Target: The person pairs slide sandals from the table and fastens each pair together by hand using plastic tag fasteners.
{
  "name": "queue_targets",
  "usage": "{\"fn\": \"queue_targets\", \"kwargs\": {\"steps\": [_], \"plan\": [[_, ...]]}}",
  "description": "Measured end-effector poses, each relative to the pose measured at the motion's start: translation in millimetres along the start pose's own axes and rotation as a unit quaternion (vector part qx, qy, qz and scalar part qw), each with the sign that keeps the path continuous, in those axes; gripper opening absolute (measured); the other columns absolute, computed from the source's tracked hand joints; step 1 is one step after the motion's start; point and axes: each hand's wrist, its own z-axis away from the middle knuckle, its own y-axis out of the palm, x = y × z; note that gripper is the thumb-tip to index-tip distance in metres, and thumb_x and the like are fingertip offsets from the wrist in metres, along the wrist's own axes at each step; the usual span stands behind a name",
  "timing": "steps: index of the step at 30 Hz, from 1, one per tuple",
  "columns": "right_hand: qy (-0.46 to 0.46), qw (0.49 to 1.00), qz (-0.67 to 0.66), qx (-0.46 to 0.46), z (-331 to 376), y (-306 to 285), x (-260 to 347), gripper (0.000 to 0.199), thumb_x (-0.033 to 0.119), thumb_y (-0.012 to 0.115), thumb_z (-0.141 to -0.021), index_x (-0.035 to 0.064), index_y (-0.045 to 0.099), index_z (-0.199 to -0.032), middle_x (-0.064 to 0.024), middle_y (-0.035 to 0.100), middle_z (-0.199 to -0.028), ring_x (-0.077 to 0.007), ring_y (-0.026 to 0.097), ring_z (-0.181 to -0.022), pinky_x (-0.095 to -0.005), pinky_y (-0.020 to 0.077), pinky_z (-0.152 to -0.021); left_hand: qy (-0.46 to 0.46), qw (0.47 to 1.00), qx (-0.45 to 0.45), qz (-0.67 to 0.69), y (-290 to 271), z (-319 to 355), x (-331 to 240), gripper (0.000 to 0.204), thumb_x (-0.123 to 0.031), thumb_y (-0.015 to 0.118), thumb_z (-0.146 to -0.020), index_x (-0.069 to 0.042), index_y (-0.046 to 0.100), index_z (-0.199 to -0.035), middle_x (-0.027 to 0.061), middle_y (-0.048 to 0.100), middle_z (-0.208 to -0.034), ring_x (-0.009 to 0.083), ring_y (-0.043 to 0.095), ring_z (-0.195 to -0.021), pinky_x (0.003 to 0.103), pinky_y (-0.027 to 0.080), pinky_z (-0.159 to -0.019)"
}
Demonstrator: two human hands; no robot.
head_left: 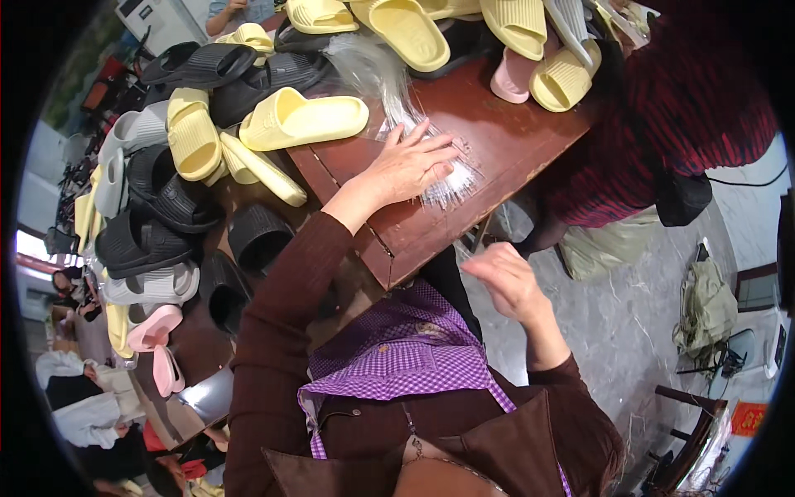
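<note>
My left hand [406,168] lies on the brown wooden table with its fingers apart, resting on a bundle of thin clear plastic strands [377,70]. The strands fan out in loose white ends [451,189] beyond my fingers. Off the table's front edge, in the air, is my right hand [509,283]. Its fingers are curled together, and whatever they may hold is hidden. A pale yellow slide sandal [306,118] lies just beyond my left wrist. Another yellow sandal [406,35] sits at the far side of the strands.
Black sandals [161,195], grey sandals [153,284] and pink sandals [155,327] are heaped on the left. A yellow sandal [563,81] lies at the far right of the wooden table [513,141]. Beside it is a person in red-and-black striped clothing [662,141]. A pale sack [609,244] stands on the floor.
</note>
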Motion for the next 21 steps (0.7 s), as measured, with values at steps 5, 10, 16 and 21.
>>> {"fn": "queue_targets", "kwargs": {"steps": [5,10,16,21], "plan": [[0.034,0.985,-0.159,-0.059,-10,-58,27,0.013,0.012,0.055,-0.083,0.0012,0.062,-0.078,-0.0087,0.064,-0.069,-0.022,0.059,-0.06,-0.0382,0.0444,-0.062,-0.004,1.0,-0.007,0.018,5,1,8,0.046,-0.044,0.029,-0.096,-0.019,0.048,-0.129,0.0019,0.037,-0.142,0.0309,0.019,-0.137,0.054,0.011,-0.108],[-0.056,0.959,-0.232,-0.151,9,-104,28,0.018,0.019,0.055,-0.083,0.0069,0.056,-0.07,-0.0051,0.061,-0.061,-0.0175,0.052,-0.049,-0.0348,0.0398,-0.055,-0.018,0.999,-0.008,0.038,1,7,7,0.045,-0.042,0.03,-0.097,-0.018,0.049,-0.129,0.0021,0.037,-0.142,0.0296,0.018,-0.137,0.052,0.01,-0.109],[-0.075,0.909,-0.264,-0.312,27,-126,31,0.007,0.016,0.054,-0.083,0.0098,0.058,-0.082,0.0023,0.05,-0.055,-0.0102,0.041,-0.048,-0.0303,0.0332,-0.062,-0.003,0.999,-0.013,0.043,8,4,8,0.044,-0.04,0.03,-0.097,-0.016,0.049,-0.129,0.0024,0.036,-0.142,0.0286,0.018,-0.137,0.049,0.01,-0.11],[-0.105,0.87,-0.294,-0.382,39,-145,32,0.008,0.012,0.053,-0.084,0.0083,0.058,-0.079,0.0031,0.052,-0.056,-0.0078,0.041,-0.046,-0.0268,0.0318,-0.062,0.004,0.999,-0.023,0.036,16,-2,11,0.043,-0.039,0.03,-0.097,-0.017,0.049,-0.129,0.002,0.035,-0.143,0.0279,0.017,-0.138,0.049,0.009,-0.11]]}}
